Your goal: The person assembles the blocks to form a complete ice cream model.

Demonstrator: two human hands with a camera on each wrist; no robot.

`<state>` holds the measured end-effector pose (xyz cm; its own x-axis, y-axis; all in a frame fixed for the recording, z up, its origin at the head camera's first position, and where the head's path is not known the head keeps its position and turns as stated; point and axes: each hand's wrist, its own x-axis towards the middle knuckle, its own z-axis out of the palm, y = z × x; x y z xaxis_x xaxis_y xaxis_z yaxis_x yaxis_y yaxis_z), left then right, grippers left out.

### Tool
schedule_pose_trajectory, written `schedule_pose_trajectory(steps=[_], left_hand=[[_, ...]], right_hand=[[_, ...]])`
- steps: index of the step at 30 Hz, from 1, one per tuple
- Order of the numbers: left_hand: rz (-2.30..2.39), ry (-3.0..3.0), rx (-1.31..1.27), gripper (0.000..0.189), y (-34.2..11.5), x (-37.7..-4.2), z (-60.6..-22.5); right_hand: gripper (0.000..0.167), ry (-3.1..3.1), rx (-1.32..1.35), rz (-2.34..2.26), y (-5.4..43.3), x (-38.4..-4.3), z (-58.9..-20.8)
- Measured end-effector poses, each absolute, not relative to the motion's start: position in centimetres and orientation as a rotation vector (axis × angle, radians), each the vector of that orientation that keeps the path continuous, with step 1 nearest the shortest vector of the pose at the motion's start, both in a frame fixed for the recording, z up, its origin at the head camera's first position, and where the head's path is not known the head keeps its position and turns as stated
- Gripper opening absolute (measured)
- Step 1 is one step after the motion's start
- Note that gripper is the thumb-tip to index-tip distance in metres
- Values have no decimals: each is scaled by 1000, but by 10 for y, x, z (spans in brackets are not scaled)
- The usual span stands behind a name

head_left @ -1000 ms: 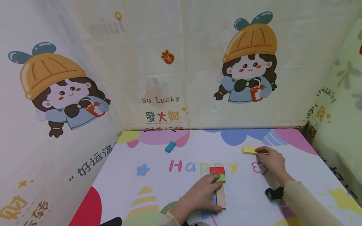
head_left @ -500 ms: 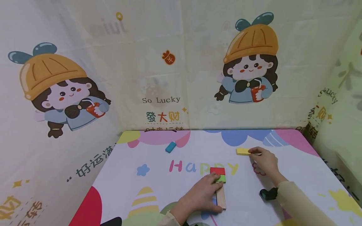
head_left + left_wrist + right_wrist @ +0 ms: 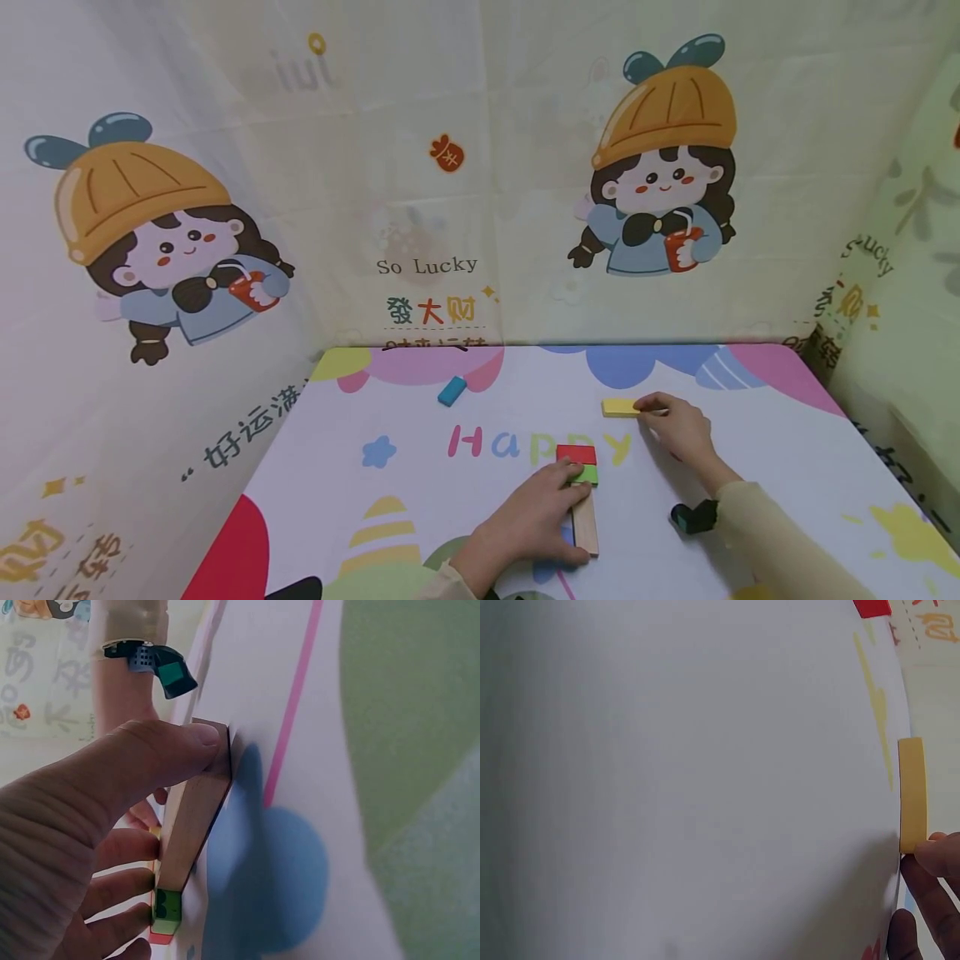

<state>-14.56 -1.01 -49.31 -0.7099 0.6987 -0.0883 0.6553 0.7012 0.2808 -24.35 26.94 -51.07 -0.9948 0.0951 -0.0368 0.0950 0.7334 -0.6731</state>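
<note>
In the head view, my left hand (image 3: 528,517) holds a plain wooden block (image 3: 585,522), thumb against its near end. My fingers reach along the left side to the green block (image 3: 587,474) beyond it. A red block (image 3: 576,454) lies in line past the green one. My right hand (image 3: 681,432) pinches the right end of a yellow block (image 3: 619,408) between thumb and fingertips, beyond and right of the red block. In the right wrist view the yellow block (image 3: 913,795) extends away from the fingertips. Whether it touches the table is unclear.
A blue block (image 3: 452,391) lies alone toward the table's far left. The table (image 3: 420,417) has a printed cover with "Happy" lettering. Patterned cloth (image 3: 525,208) hangs behind it and at both sides. A dark device (image 3: 693,517) is strapped at the right wrist.
My right hand has moved left with the yellow block, toward the far side of the red block. My left hand and the blocks beside it have stayed in place.
</note>
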Motion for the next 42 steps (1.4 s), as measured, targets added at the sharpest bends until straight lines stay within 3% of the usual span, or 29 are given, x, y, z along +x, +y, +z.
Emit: schedule_pose_trajectory(steps=[42], left_hand=[[370, 2711, 1073, 80, -9, -150, -494]], right_hand=[[21, -2903, 37, 1242, 220, -235, -508]])
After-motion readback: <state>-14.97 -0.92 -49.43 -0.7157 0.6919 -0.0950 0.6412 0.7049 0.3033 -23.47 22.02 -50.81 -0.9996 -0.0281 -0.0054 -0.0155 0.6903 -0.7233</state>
